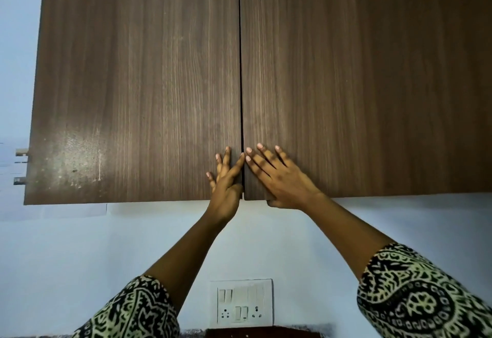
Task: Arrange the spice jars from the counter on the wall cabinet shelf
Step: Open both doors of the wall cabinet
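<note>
A brown wood-grain wall cabinet fills the upper view, both doors closed: the left door (pixel 133 84) and the right door (pixel 359 76) meet at a dark vertical seam. My left hand (pixel 226 180) lies flat with straight fingers on the left door's lower right corner, beside the seam. My right hand (pixel 277 177) lies flat with spread fingers on the right door's lower left corner, its thumb tucked under the door's bottom edge. The shelf inside is hidden. No spice jars are in view.
Below the cabinet is a pale blue wall with a white switch and socket plate (pixel 241 301). A dark strip of counter (pixel 261 333) shows at the bottom edge. Two small brackets (pixel 21 167) stick out left of the cabinet.
</note>
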`<state>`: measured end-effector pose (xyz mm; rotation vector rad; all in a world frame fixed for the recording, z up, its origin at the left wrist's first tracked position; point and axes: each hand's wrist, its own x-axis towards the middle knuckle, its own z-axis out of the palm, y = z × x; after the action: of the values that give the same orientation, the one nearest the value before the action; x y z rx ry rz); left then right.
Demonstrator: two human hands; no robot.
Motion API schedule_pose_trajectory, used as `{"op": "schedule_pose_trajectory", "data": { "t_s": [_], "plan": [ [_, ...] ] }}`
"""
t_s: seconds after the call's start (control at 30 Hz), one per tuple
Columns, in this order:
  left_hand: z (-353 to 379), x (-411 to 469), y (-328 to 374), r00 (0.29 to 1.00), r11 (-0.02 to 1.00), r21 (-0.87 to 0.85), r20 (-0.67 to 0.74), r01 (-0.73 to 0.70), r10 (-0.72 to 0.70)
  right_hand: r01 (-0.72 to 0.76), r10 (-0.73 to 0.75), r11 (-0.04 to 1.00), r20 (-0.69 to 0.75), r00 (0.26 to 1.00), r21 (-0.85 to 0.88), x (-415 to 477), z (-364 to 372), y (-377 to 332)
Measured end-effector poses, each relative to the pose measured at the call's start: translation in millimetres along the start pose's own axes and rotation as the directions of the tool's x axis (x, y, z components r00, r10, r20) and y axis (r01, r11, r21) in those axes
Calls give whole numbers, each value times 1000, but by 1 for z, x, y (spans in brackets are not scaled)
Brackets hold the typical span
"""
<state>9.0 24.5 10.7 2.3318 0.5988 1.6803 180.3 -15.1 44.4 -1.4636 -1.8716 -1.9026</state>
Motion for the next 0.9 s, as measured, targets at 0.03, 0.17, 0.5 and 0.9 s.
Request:
{"op": "schedule_pose_trajectory", "data": {
  "t_s": [0.03,0.17,0.5,0.9],
  "plan": [
    [-5,-2,3,999,999,-33,38,26,-24,-5,5,1000,-1,1000,3,-2,-5,-1],
    [-16,-16,31,979,887,-419,138,193,-148,13,-11,997,-26,1000,76,-13,-23,2],
    [-19,-49,87,973,685,-693,113,223,-202,196,-196,980,26,980,20,25,-138,60],
    [10,-91,197,993,615,-783,118,92,1,289,-304,949,-126,944,-124,-50,-253,114]
  ]
}}
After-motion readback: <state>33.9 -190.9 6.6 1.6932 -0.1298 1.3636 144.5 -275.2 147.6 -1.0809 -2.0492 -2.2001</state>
